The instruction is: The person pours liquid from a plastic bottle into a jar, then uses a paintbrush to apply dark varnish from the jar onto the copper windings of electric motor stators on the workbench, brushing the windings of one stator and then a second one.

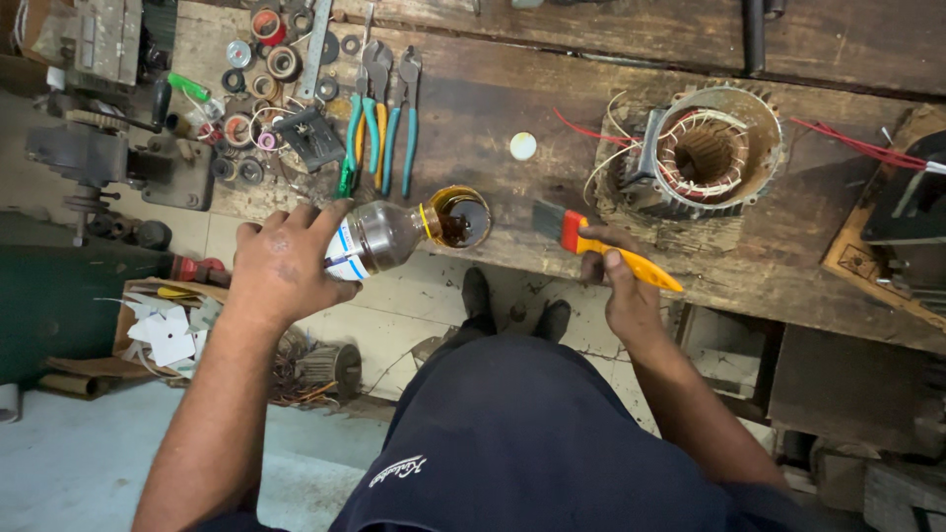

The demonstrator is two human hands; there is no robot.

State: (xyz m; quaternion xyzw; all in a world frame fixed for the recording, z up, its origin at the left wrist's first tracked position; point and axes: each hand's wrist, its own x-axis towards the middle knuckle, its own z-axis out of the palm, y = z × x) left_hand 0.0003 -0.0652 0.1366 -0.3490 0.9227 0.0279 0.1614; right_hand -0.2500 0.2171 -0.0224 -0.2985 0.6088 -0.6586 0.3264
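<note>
My left hand (281, 264) grips a clear plastic bottle (386, 234) of dark brown liquid, tipped sideways. Its mouth rests over a small round cup (461, 217) holding dark liquid at the workbench's front edge. My right hand (623, 286) holds a paintbrush (601, 244) with a yellow handle, red ferrule and dark bristles pointing left, just right of the cup. Behind the brush, a motor stator (708, 150) with copper windings and loose red and white wires sits on the bench. A white bottle cap (522, 146) lies on the bench beyond the cup.
Several pliers with green and orange handles (379, 128) lie at the back left beside bearings, spools and small parts (258, 94). A wooden workbench (493, 108) spans the view. A bench machine (108, 148) stands far left. Paper scraps and another motor part (325, 366) lie on the floor.
</note>
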